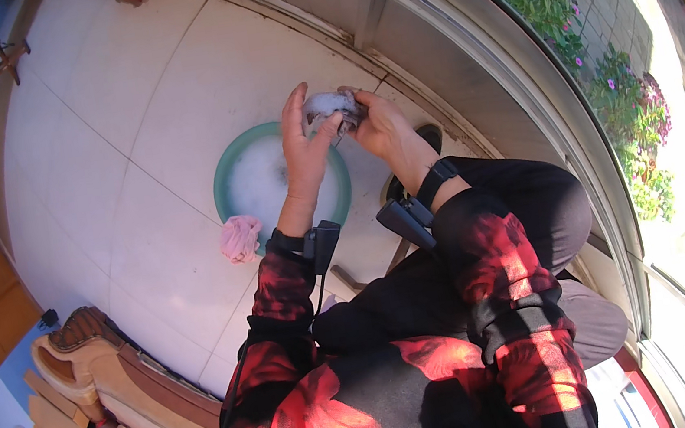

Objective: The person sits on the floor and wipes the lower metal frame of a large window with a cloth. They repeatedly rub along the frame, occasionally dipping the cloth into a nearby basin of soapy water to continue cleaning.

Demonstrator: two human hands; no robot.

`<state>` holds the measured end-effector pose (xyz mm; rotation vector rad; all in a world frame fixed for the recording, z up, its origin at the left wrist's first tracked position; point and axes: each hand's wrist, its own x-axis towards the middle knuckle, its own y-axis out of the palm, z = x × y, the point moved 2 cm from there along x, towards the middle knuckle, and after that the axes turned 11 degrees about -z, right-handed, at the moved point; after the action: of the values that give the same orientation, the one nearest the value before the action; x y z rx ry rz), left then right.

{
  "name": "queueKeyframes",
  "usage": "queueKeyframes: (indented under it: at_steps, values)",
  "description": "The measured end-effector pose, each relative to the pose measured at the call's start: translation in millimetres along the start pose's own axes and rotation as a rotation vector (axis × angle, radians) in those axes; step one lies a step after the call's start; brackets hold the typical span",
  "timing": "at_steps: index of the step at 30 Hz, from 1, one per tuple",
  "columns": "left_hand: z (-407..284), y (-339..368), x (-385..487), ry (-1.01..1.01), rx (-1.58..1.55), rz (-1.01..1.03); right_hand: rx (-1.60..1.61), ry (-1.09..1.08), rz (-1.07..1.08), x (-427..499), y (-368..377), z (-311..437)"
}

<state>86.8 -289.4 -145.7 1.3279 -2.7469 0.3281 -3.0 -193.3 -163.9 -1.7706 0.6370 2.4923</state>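
A small wet bundle, probably dark cloth, is covered in white suds, so what it is exactly cannot be told. My right hand grips it from the right, fingers curled behind it. From the left, my left hand holds it with the thumb pressed on its front and the fingers raised along its side. Both hands are above the right rim of a green plastic basin. White foam fills the basin, with a darker patch near the middle. A crumpled pink cloth lies against the basin's lower left rim.
Pale tiles cover the floor. A glass wall with a metal frame runs along the right, with flowering plants outside. A wooden-framed seat stands at lower left. My bent knee is close to my right arm. A black cable hangs by my left wrist.
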Motion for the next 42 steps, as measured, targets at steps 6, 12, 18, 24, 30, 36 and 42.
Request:
queueKeyframes:
  at_steps: [6,12,18,24,30,36,42]
  values:
    - [31.5,10.8,-5.0,-0.205,-0.030,0.038,-0.062,0.022,0.162,-12.8,2.6,2.0]
    - [38.1,6.1,12.6,-0.349,-0.119,-0.025,-0.141,0.009,0.084,-30.4,6.6,9.0]
    - [-0.5,13.0,-1.6,-0.096,-0.012,-0.018,-0.061,-0.076,0.125,-29.2,7.9,7.1]
    - [-7.9,14.1,-5.6,-0.112,0.136,0.055,-0.056,-0.018,0.141,-26.5,3.5,9.3]
    - [32.0,7.7,-0.4,-0.086,-0.026,-0.034,-0.078,-0.102,0.102,-13.4,-5.6,8.9]
    - [145.1,-85.9,-20.4,-0.767,-0.057,-0.109,-0.096,-0.107,-0.027,9.3,-19.2,6.1]
    - [270.2,-135.9,-69.1,-0.848,0.094,-0.194,-0.118,-0.054,-0.032,19.6,-19.0,-1.7]
